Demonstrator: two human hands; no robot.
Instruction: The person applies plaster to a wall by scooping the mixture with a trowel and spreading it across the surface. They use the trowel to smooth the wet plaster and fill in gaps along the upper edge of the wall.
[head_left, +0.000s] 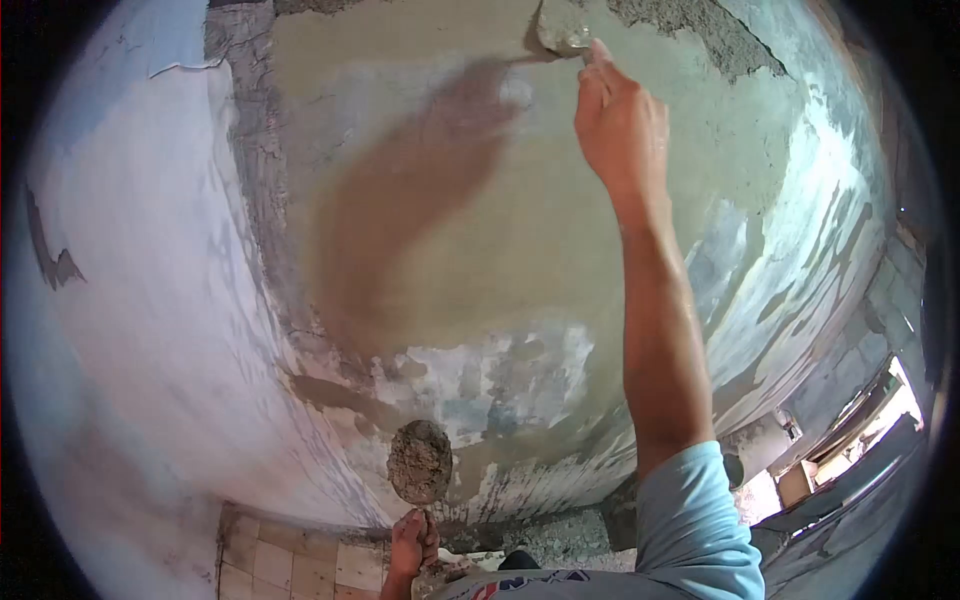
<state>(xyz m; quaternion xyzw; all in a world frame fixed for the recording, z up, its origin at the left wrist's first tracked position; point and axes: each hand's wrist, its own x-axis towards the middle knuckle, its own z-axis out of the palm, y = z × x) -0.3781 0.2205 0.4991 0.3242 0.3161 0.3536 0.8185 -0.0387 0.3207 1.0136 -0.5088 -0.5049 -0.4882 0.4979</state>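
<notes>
My right hand (625, 120) is stretched up to the top of the wall, its fingers wrapped round the handle of a trowel (562, 26). The mortar-smeared blade lies at the wall's surface near the upper edge of the smooth, damp plaster (480, 240). Low down, my left hand (412, 543) is closed round the handle of a round-headed tool. A thick heap of wet mortar (420, 462) covers that head, so I cannot make out its exact kind. Rough, coarser mortar (705, 35) borders the smooth area at the upper right.
A white-painted wall (150, 260) stands to the left, meeting the plastered part at a rough grey strip (258, 130). Patchy old paint (490, 380) shows below the plaster. Floor tiles (275, 560) lie at the lower left. A bright opening (880, 420) is at the right.
</notes>
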